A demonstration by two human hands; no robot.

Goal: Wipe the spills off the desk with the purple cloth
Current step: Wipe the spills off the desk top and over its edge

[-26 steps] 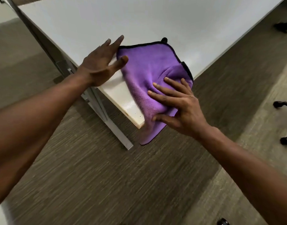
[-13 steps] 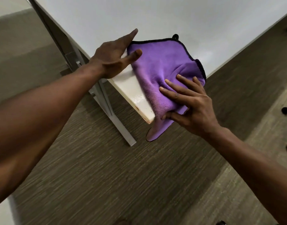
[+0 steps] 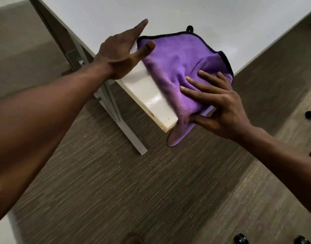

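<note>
1. Grey-brown striped carpet (image 3: 133, 191) covers the floor beneath a white desk (image 3: 168, 13), whose near corner juts toward the camera and shows a pale wooden edge (image 3: 161, 124).
2. A grey metal desk leg (image 3: 123, 125) slants down to the carpet just left of that corner.
3. The purple cloth (image 3: 176, 64), trimmed in black with a small black hanging loop (image 3: 189, 29) at its far edge, lies spread over the desk corner; its lower tip hangs off the corner, below the desk edge.
4. The right hand (image 3: 220, 106) rests on the near side of the cloth with fingers (image 3: 197, 92) spread on top, while the thumb presses in from below at the desk edge, so the cloth is pinched between thumb and fingers.
5. The cloth is bunched into folds under and just ahead of those fingers.
6. The left hand (image 3: 121, 50) is open and flat, fingers extended together, lying at the left border of the cloth; its thumb tip overlaps the cloth's far left corner, and it grips nothing.
7. A glossy patch (image 3: 154, 100) shines on the bare desk surface between the two hands, just left of the cloth.
8. Black chair casters (image 3: 241, 240) sit on the carpet at the lower right and along the right margin.
</note>
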